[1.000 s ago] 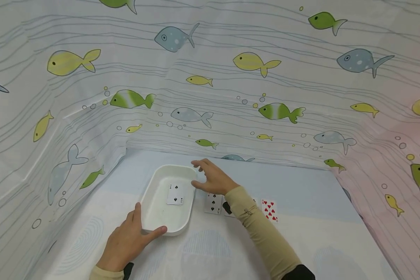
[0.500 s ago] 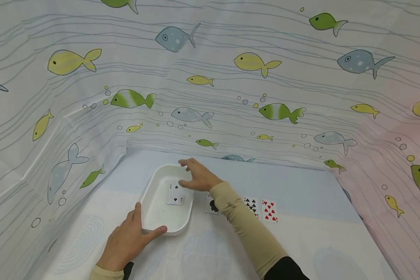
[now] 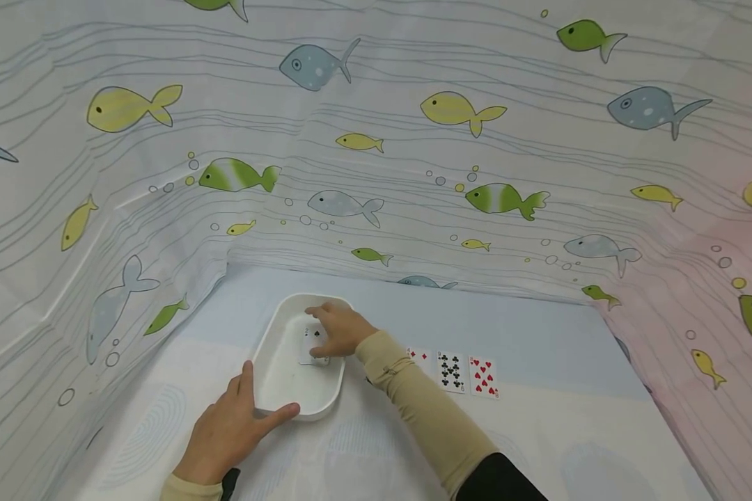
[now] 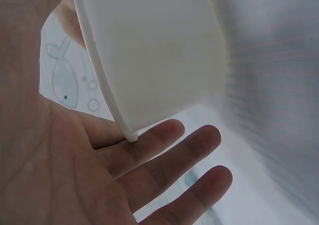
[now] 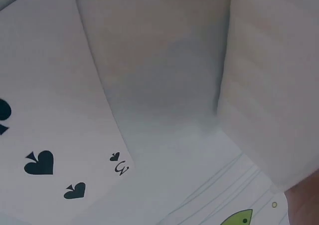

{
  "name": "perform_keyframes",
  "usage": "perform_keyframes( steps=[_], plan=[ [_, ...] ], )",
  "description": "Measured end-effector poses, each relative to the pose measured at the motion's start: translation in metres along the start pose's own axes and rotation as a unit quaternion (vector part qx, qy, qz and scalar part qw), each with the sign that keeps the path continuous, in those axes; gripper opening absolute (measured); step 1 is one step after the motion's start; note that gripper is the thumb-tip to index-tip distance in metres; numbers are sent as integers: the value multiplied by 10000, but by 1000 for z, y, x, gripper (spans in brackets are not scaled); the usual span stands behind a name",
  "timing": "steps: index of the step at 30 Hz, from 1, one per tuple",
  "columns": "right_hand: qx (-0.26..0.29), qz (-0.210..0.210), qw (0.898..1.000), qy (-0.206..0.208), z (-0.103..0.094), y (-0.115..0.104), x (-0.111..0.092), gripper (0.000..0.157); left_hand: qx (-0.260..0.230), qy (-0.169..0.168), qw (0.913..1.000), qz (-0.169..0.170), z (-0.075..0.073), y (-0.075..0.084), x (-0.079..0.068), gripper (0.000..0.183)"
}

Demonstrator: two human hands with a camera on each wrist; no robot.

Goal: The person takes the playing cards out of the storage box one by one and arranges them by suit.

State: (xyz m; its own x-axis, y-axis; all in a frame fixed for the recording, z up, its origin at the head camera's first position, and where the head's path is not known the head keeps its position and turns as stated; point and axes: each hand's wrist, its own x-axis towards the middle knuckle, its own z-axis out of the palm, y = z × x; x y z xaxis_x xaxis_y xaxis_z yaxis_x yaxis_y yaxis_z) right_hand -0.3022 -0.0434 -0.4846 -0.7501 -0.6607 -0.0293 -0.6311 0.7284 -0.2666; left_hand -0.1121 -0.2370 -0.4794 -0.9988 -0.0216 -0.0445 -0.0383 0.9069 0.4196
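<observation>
A white plastic tray (image 3: 278, 376) stands on the table, a two of spades (image 3: 306, 341) lying face up inside it. At its near left corner is my left hand (image 3: 225, 424), thumb along the front rim and fingers by the left side. In the left wrist view, spread fingers (image 4: 167, 157) touch the outside under the rim. My right hand (image 3: 342, 330) reaches over the tray's right rim, fingers spread, with the thumb overlapping the two of spades and partly hiding it. In the right wrist view a three of spades (image 5: 55, 110) lies beside the tray's outer wall.
Right of the tray lie a diamonds card (image 3: 418, 354) partly behind the right sleeve, a clubs card (image 3: 451, 372) and a hearts card (image 3: 484, 378), in a row. A fish-printed cloth (image 3: 413, 167) rises around the table's back and sides.
My right hand has moved left and down from beyond the tray's right rim to the two of spades. The sleeve now covers the nearest card; cards farther right are uncovered. My left hand stays put.
</observation>
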Motion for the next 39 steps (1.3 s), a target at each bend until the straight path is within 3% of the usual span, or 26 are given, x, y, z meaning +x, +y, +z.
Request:
perform_keyframes(
  steps=[12, 25, 39],
  plan=[
    [-1233, 118, 9920, -226, 7, -9, 2, 88, 1, 12, 10000, -21, 0, 0, 1, 130],
    [-1448, 210, 9890, -200, 14, -9, 4, 85, 29, -46, 9999, -86, 1, 0, 2, 132],
    [-1801, -109, 9836, -42, 13, -10, 2, 86, -22, 38, 10000, -85, 2, 0, 0, 129]
  ],
)
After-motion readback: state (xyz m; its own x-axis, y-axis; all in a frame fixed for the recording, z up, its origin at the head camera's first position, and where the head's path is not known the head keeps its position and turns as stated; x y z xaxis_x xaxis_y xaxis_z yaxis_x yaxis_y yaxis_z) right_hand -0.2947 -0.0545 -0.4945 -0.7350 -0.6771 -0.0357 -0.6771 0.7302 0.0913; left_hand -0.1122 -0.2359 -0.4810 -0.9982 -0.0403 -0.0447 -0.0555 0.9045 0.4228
